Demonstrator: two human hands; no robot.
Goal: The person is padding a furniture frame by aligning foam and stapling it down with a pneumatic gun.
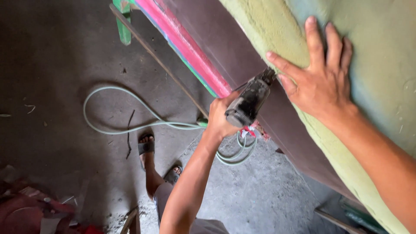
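Both hands work against a tilted upholstered panel. Left hand (pixel 221 119) is clenched around the grip of a dark, scuffed pneumatic staple gun (pixel 250 102), whose nose presses into the edge where the green fuzzy fabric covering (pixel 277 30) folds over the dark brown board (pixel 225 43). Right hand (pixel 320 82) lies flat and released, fingers spread, palm pressing the green fabric just right of the gun's nose; it grips nothing. The staple gun sits between the two hands, near the middle of the scene, touching the panel's edge.

Below the gun, a pale green air hose (pixel 130 125) coils under the left wrist and loops away to the left across the grey concrete floor (pixel 65 65). Nearer, the person's feet in dark sandals (pixel 146 147) stand on that floor. At the near left corner lies a heap of red cloth scraps (pixel 26 212).

Farther off, a pink painted strip (pixel 186 43) runs along the panel's underside, a thin brown rod (pixel 156 58) slants beside it, and a green painted leg (pixel 123 21) stands at the far end.
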